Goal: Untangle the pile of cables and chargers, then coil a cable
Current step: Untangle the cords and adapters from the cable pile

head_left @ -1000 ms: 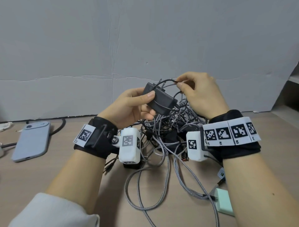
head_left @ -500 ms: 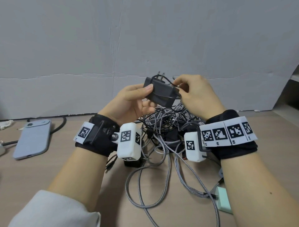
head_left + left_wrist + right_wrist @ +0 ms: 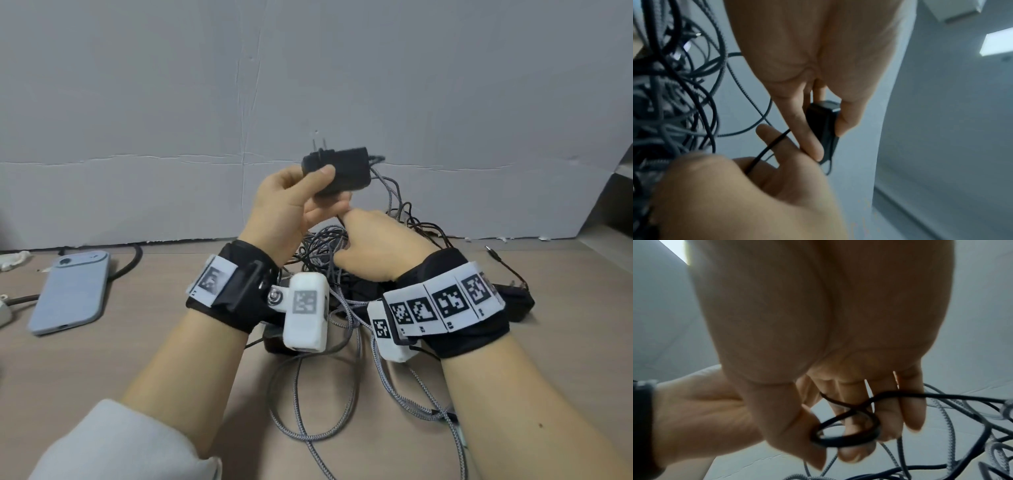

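The left hand (image 3: pixel 286 202) grips a black charger (image 3: pixel 342 168) above the cable pile (image 3: pixel 346 308); the right hand (image 3: pixel 373 246) has its fingers (image 3: pixel 912 410) curled round the charger's thin black cord (image 3: pixel 846 433).

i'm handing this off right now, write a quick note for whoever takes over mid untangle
Left hand: grips the black plug-in charger, lifted above the pile, prongs up.
Right hand: just below it, fingers curled round a loop of thin black cable.
The cable pile sits on the table between the wrists; grey braided cables trail toward the person. A second black adapter lies to the right of the pile.
Done: one charger raised, its lead still running into the tangle.
Left: free that lead, separate the rest, coil a cable.
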Demonstrator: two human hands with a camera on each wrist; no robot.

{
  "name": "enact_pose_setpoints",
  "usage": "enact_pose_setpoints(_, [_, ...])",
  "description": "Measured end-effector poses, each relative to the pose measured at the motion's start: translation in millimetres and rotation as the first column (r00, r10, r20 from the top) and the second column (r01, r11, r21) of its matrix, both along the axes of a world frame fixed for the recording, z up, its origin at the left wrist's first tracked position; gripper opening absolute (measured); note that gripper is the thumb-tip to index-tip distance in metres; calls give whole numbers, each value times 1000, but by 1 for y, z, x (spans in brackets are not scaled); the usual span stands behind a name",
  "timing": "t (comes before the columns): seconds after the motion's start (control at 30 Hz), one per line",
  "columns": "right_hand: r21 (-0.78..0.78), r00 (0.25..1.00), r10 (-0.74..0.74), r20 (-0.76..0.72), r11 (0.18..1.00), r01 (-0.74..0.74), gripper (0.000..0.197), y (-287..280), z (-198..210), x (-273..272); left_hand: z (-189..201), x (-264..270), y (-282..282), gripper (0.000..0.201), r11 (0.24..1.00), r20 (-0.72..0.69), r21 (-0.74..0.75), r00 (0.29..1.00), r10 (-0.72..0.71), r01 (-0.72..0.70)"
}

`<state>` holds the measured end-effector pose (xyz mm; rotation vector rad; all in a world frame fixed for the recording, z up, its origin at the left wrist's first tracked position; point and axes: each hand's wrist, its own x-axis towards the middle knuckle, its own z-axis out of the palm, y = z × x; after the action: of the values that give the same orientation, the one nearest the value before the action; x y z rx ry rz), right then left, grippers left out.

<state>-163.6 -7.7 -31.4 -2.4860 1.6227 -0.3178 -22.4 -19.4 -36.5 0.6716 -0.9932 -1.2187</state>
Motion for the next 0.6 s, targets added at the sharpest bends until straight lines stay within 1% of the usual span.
enact_pose_setpoints(0.03, [15,1000,16,-26,1000,-15,33,1,-1,2,-1,-1,0,19,997,82,-11,994,72,-71])
enact_pose_setpoints(0.07, [38,998,37,-40,999,-36,39,3,-1,4,-3,-2,0,21,991,167,-35,977,134,-130])
enact_pose_setpoints(0.1, [59,997,58,-48,997,-55,44,4,0,5,-5,-2,0,24,982,249,-63,951,186,-175])
enact_pose_setpoints(0.13, [64,996,72,-54,996,-68,43,5,1,5,-7,-1,0,24,972,327,-96,916,233,-213])
enact_pose_setpoints(0.2, [30,997,69,-42,997,-68,24,7,6,3,-9,3,-3,20,942,453,-172,826,334,-287])
enact_pose_setpoints(0.23, [8,998,63,-19,998,-62,18,7,9,0,-11,7,-6,21,928,500,-202,782,373,-313])
enact_pose_setpoints(0.27, [-16,998,63,14,998,-62,18,8,12,-3,-11,10,-8,23,920,541,-219,744,391,-324])
enact_pose_setpoints(0.33, [-79,991,70,113,995,-62,23,8,18,-9,-12,16,-9,24,927,627,-223,683,374,-303])
enact_pose_setpoints(0.4, [-160,968,96,233,985,-60,19,8,24,-14,-11,19,-8,23,946,692,-201,647,320,-252])
enact_pose_setpoints(0.5, [-234,921,125,368,972,-39,10,7,29,-20,-6,21,-4,16,977,731,-145,649,211,-154])
enact_pose_setpoints(0.57, [-259,907,131,400,966,-25,11,5,29,-23,-4,24,-3,14,991,748,-96,651,133,-93])
enact_pose_setpoints(0.6, [-260,905,131,405,965,-23,13,4,28,-25,-3,26,-2,19,995,758,-71,645,98,-68])
